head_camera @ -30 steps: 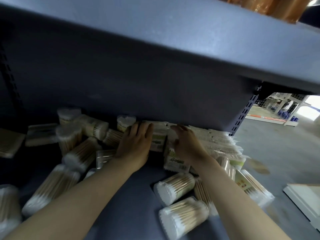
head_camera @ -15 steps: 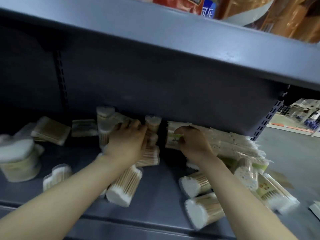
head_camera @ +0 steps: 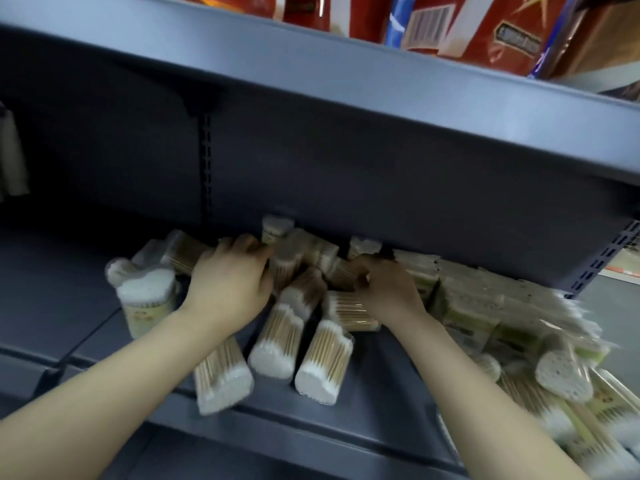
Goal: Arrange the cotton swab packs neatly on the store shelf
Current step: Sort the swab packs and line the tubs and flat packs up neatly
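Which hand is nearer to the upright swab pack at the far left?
Left. The left hand is just right of the upright swab pack; the right hand is well beyond it.

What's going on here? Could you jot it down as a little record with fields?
Place: grey store shelf
Goods: cotton swab packs, jumbled; one upright pack at left, flat bags at right
Left hand: on the packs at the back, grip unclear
Right hand: fingers curled into the pile
Above: red packages on the upper shelf

White-tipped tan cotton swab packs (head_camera: 323, 363), grey-blue shelf (head_camera: 55, 306), red packets (head_camera: 502, 26) above.
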Demonstrator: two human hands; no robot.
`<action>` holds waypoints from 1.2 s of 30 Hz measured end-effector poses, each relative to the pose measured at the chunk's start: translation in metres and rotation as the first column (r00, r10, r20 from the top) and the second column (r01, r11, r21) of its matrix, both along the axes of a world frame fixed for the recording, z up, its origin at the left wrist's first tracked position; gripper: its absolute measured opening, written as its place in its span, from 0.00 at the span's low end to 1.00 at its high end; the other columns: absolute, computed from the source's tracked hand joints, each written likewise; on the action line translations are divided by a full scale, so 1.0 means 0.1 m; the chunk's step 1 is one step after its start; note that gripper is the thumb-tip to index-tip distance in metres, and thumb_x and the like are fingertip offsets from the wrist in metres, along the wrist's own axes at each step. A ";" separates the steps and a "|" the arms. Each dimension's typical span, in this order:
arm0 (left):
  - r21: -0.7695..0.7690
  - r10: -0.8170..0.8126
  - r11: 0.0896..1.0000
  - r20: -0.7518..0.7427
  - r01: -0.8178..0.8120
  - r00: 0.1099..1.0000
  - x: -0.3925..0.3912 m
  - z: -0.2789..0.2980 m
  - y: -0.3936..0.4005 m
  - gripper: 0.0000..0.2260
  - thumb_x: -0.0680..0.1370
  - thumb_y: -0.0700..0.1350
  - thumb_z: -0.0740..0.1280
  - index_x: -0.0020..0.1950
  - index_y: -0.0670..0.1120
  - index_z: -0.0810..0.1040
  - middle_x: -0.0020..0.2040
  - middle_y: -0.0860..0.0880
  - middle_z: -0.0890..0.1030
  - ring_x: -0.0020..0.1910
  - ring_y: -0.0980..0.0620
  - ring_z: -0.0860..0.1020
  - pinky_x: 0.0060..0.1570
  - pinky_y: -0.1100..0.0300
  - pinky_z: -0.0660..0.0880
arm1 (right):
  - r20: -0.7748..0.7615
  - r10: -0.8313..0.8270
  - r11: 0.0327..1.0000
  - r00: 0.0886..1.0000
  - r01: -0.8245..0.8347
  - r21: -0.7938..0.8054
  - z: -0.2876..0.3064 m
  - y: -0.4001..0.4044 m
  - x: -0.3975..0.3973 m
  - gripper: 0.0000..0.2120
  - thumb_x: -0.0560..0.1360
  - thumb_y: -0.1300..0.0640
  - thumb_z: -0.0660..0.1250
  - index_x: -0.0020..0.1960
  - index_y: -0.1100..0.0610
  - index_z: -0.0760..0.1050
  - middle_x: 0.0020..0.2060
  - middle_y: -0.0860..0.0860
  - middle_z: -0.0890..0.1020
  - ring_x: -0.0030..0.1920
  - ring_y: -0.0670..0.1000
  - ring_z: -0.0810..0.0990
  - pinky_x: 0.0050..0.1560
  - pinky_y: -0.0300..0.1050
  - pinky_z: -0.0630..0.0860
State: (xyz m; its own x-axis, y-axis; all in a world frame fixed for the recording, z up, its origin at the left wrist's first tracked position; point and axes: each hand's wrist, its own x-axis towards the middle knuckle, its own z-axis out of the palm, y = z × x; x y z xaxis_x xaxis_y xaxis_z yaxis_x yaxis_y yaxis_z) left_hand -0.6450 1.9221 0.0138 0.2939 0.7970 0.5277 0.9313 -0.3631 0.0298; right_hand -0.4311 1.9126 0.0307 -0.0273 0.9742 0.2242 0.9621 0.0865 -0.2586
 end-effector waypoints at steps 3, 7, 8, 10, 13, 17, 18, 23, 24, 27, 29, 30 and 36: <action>-0.031 0.042 0.999 -0.005 -0.042 0.999 -0.20 0.04 0.01 0.13 0.67 0.48 0.59 0.39 0.44 0.81 0.37 0.44 0.80 0.32 0.40 0.77 0.27 0.55 0.73 | -0.029 0.022 1.000 0.999 -0.021 0.023 0.01 0.06 -0.14 0.16 0.75 0.62 0.57 0.60 0.52 0.74 0.58 0.51 0.78 0.56 0.52 0.76 0.46 0.39 0.68; -0.060 0.078 0.995 0.004 -0.078 0.997 -0.48 0.10 0.03 0.09 0.71 0.45 0.62 0.42 0.44 0.81 0.40 0.43 0.80 0.39 0.39 0.77 0.34 0.55 0.71 | -0.094 0.077 0.996 0.993 -0.074 0.042 0.07 0.15 -0.35 0.15 0.77 0.60 0.57 0.62 0.52 0.73 0.60 0.50 0.76 0.58 0.50 0.75 0.49 0.38 0.68; -0.066 0.083 0.994 0.011 -0.083 0.996 -0.55 0.09 0.06 0.10 0.73 0.46 0.61 0.45 0.45 0.81 0.43 0.44 0.80 0.43 0.39 0.77 0.37 0.55 0.70 | -0.098 0.105 0.994 0.990 -0.102 0.041 0.09 0.17 -0.42 0.15 0.78 0.60 0.57 0.63 0.52 0.72 0.61 0.50 0.76 0.59 0.50 0.75 0.53 0.40 0.70; -0.041 0.072 0.997 0.010 -0.071 0.997 -0.69 0.04 0.12 0.13 0.75 0.48 0.58 0.48 0.46 0.81 0.47 0.45 0.80 0.47 0.40 0.76 0.40 0.55 0.69 | -0.092 0.167 0.986 0.982 -0.164 0.037 0.11 0.20 -0.54 0.16 0.79 0.59 0.56 0.65 0.52 0.71 0.63 0.50 0.75 0.62 0.51 0.73 0.59 0.46 0.71; -0.017 0.027 0.999 0.030 -0.027 0.999 -0.81 0.00 0.16 0.18 0.72 0.51 0.56 0.43 0.44 0.82 0.42 0.43 0.81 0.41 0.39 0.78 0.36 0.57 0.65 | -0.057 0.232 0.973 0.971 -0.231 0.023 0.12 0.22 -0.69 0.15 0.80 0.57 0.55 0.65 0.53 0.71 0.64 0.49 0.73 0.63 0.51 0.71 0.59 0.42 0.67; 0.012 -0.012 1.000 0.078 0.011 0.997 -0.87 0.00 0.15 0.23 0.71 0.56 0.49 0.39 0.46 0.81 0.41 0.44 0.81 0.39 0.39 0.78 0.35 0.58 0.63 | 0.023 0.220 0.976 0.975 -0.219 -0.013 0.09 0.28 -0.76 0.15 0.80 0.56 0.54 0.63 0.57 0.73 0.62 0.51 0.75 0.61 0.51 0.72 0.57 0.43 0.68; 0.009 -0.010 1.000 0.098 0.010 0.995 -0.87 0.00 0.15 0.23 0.72 0.56 0.50 0.40 0.47 0.81 0.43 0.44 0.81 0.41 0.39 0.78 0.36 0.58 0.63 | 0.025 0.211 0.977 0.977 -0.211 -0.023 0.08 0.30 -0.77 0.15 0.80 0.56 0.54 0.61 0.57 0.74 0.60 0.52 0.76 0.60 0.51 0.73 0.57 0.44 0.68; -0.100 0.033 0.995 0.234 -0.009 0.972 -0.90 0.04 0.25 0.12 0.79 0.51 0.57 0.47 0.48 0.79 0.48 0.49 0.79 0.48 0.46 0.76 0.38 0.58 0.66 | -0.040 0.203 0.979 0.978 -0.202 0.033 0.07 0.41 -0.81 0.12 0.78 0.58 0.56 0.55 0.57 0.77 0.54 0.52 0.79 0.54 0.51 0.76 0.55 0.47 0.72; -0.101 0.050 0.995 0.233 -0.027 0.971 -0.93 0.04 0.29 0.12 0.78 0.50 0.58 0.46 0.48 0.78 0.46 0.49 0.79 0.47 0.46 0.76 0.37 0.58 0.65 | -0.040 0.208 0.977 0.977 -0.206 0.047 0.09 0.45 -0.83 0.11 0.78 0.59 0.57 0.55 0.57 0.77 0.53 0.53 0.79 0.54 0.52 0.76 0.54 0.47 0.72; -0.111 0.097 0.991 0.215 -0.074 0.972 -1.05 0.02 0.40 0.10 0.78 0.49 0.58 0.47 0.46 0.77 0.45 0.48 0.79 0.47 0.45 0.76 0.36 0.59 0.63 | -0.046 0.222 0.973 0.974 -0.218 0.080 0.12 0.57 -0.92 0.12 0.77 0.60 0.59 0.57 0.56 0.77 0.55 0.53 0.79 0.56 0.52 0.76 0.56 0.45 0.71; -0.113 0.126 0.988 0.199 -0.105 0.972 -1.11 0.02 0.46 0.10 0.79 0.48 0.58 0.50 0.46 0.77 0.47 0.47 0.80 0.47 0.45 0.76 0.36 0.59 0.63 | -0.037 0.245 0.966 0.969 -0.240 0.093 0.13 0.67 -1.01 0.13 0.76 0.60 0.61 0.60 0.56 0.76 0.58 0.53 0.79 0.59 0.52 0.76 0.59 0.46 0.70; -0.120 0.141 0.986 0.195 -0.119 0.971 -1.14 0.02 0.48 0.10 0.79 0.48 0.58 0.51 0.47 0.77 0.48 0.47 0.80 0.47 0.45 0.76 0.36 0.59 0.63 | -0.031 0.260 0.963 0.965 -0.256 0.087 0.13 0.72 -1.05 0.15 0.76 0.60 0.62 0.61 0.56 0.75 0.59 0.53 0.78 0.60 0.52 0.75 0.60 0.45 0.69; -0.171 0.170 0.976 0.223 -0.133 0.960 -1.30 -0.02 0.61 0.11 0.79 0.47 0.58 0.53 0.46 0.78 0.49 0.48 0.80 0.47 0.48 0.76 0.40 0.59 0.68 | 0.047 0.324 0.937 0.945 -0.314 -0.155 0.15 0.96 -1.30 0.26 0.75 0.57 0.65 0.71 0.55 0.63 0.70 0.52 0.67 0.69 0.53 0.65 0.69 0.46 0.61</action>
